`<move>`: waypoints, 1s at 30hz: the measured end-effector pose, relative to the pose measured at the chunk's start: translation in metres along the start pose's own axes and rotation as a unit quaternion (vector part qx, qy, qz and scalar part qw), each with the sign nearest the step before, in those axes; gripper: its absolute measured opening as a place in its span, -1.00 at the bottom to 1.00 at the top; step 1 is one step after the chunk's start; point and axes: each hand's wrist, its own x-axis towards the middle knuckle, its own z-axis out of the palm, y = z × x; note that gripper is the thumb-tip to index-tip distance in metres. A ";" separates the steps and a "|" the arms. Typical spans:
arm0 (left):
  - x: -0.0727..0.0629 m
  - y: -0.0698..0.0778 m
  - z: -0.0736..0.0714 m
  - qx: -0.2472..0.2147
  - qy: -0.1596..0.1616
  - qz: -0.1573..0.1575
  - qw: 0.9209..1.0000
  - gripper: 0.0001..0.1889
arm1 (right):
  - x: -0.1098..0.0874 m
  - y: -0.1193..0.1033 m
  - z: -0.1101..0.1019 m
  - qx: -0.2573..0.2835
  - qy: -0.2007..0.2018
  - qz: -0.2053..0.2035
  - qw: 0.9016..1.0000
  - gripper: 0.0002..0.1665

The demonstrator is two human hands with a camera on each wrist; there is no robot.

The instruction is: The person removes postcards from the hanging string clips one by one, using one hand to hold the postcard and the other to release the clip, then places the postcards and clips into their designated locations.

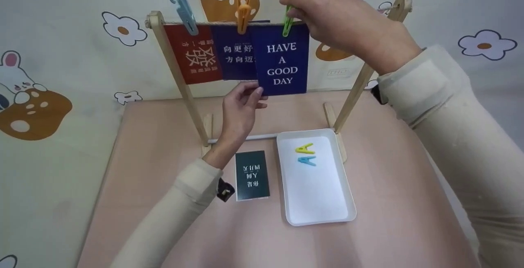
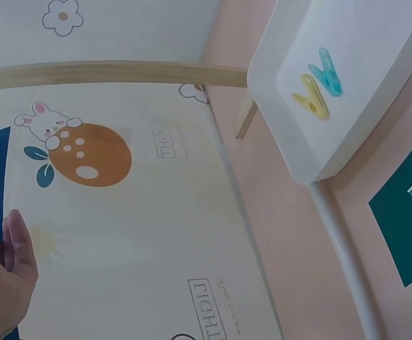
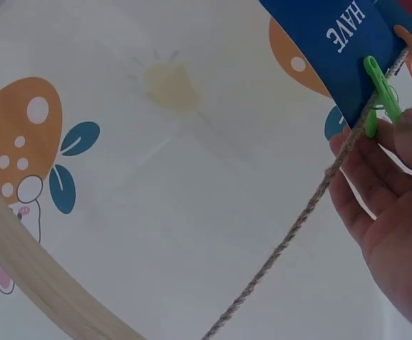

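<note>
One blue "HAVE A GOOD DAY" card (image 1: pixel 282 61) hangs at the head view's upper centre. Of the hands, the right (image 1: pixel 337 18), raised, fingers leftward, pinches the green clothespin (image 1: pixel 288 20) there; the left (image 1: pixel 240 106), reaching upward, pinches its lower-left corner. The right wrist view bares twine (image 3: pixel 282 244) at lower centre, mostly hidden in the head view.

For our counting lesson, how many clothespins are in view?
5: light-blue clothespin, orange clothespin and green clothespin on the rope; yellow clothespin and turquoise clothespin in the white tray. None appears hidden.
</note>
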 end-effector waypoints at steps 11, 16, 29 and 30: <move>-0.002 -0.004 -0.006 0.003 0.004 0.006 1.000 -0.80 | 0.000 -0.003 0.002 0.057 0.020 0.025 0.998 -0.62; -0.003 -0.006 -0.007 0.013 0.005 0.001 1.000 -0.80 | -0.002 0.000 0.003 0.072 0.058 0.025 0.995 -0.66; -0.009 -0.005 -0.008 0.015 -0.003 -0.006 1.000 -0.78 | -0.006 0.003 0.010 0.105 0.147 0.033 0.983 -0.69; -0.009 -0.006 -0.008 0.014 -0.001 -0.007 1.000 -0.78 | -0.006 0.003 0.010 0.108 0.149 0.042 0.982 -0.69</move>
